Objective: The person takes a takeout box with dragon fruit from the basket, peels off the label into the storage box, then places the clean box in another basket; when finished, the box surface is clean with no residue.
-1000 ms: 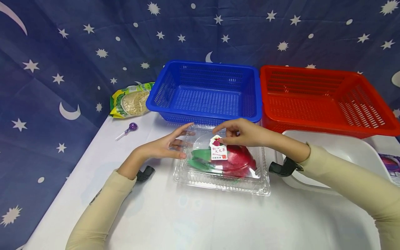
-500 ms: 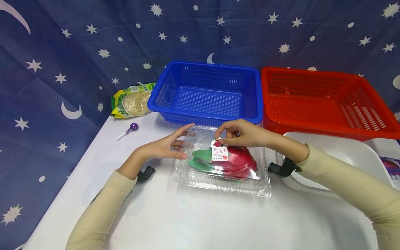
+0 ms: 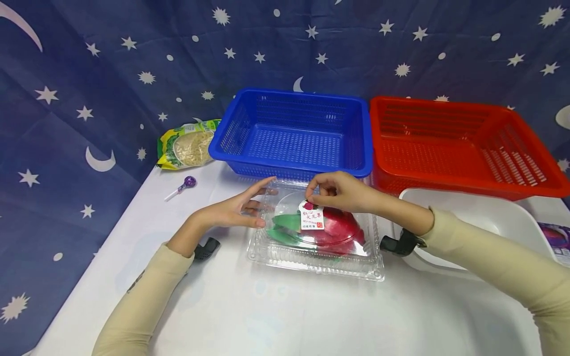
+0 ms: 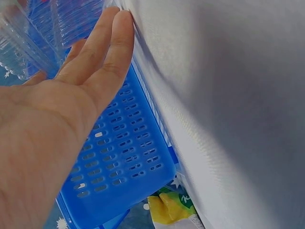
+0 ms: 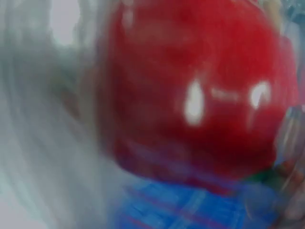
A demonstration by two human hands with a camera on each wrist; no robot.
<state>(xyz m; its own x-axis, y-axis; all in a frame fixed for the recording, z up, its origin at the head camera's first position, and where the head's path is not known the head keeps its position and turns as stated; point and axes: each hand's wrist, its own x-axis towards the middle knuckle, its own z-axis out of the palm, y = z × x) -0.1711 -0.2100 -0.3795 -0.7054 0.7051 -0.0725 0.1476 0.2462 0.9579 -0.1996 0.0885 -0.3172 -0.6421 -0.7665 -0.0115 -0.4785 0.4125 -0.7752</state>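
Clear clamshell box (image 3: 316,247) — right hand (image 3: 343,192) pinching lid top, left hand (image 3: 231,210) flat against side.

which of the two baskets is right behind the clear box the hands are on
The blue basket: it sits directly behind the clear box. The red basket stands off to the right.

looked like a staged recording setup, not a real home or shop. a dark blue cloth w/ stars & moons (image 3: 89,74) hung behind as backdrop, hiding the walls. a table w/ white cover (image 3: 276,316) stood in front. props were laid out neatly: blue basket (image 3: 294,131) & red basket (image 3: 458,143) side by side, a white tub (image 3: 490,217), a snack bag (image 3: 187,146), a lollipop (image 3: 183,185), a clear fruit box (image 3: 316,237). the person wore small black cams strapped at both wrists.
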